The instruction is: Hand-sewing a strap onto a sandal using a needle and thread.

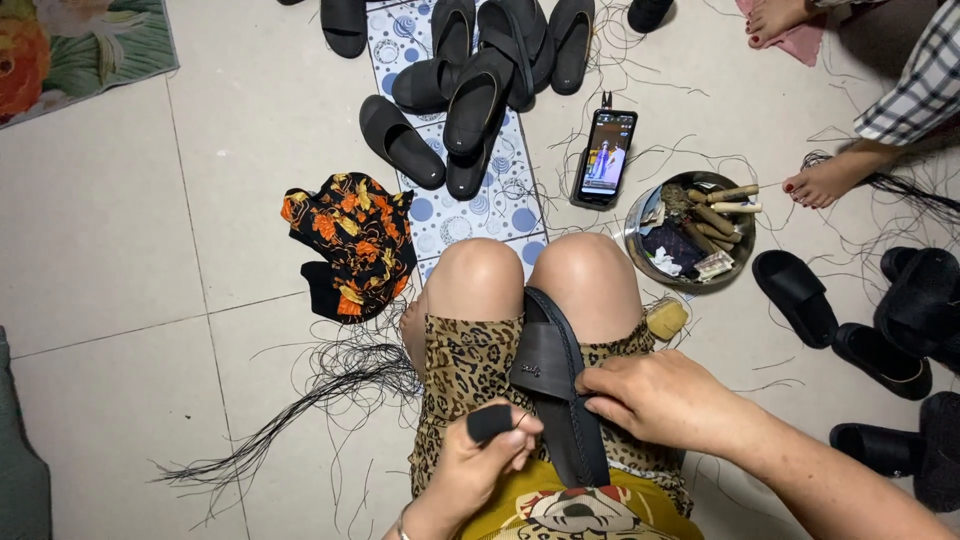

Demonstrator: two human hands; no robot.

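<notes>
From the head camera, the black sandal (555,385) lies sole-up along the person's lap between the knees, wedged there so it sits steady; the right hand (665,400) presses flat on its strap edge, fingers closed against it, while the left hand (478,462), thumb capped in a black guard (489,422), pinches shut on something too fine to make out. On the floor (150,250), a round metal bowl (738,262) holds wooden-handled tools, scraps and dark cloth, beside a propped phone (606,155), loose black thread (320,385) and piled sandals (480,70).

We see the right hand (662,398) pressing a black sandal (556,390) on the lap, the left hand (478,468) pinching thread beside it.
</notes>
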